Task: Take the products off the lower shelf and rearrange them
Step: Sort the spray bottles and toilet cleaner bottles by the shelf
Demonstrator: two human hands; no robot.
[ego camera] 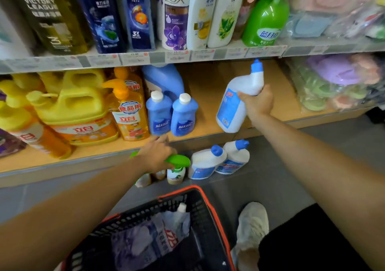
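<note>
The right hand (257, 104) is clamped round the narrow neck of a white cleaner bottle (233, 106), which hangs in the air just above the front of the wooden shelf (208, 83), to the right of the goods standing on it. The bottle looks like rigid, smooth plastic and probably heavy with liquid, so the waisted neck below the blue cap is the sure hold; the broad body could slip. Its long axis is near upright, leaning a little, with the cap uppermost towards the shelf edge above and the base towards the wooden shelf's front lip. Below that shelf, the left hand (158, 154) lies over the green head of a spray bottle (177, 166); I cannot tell whether its fingers have closed.
</note>
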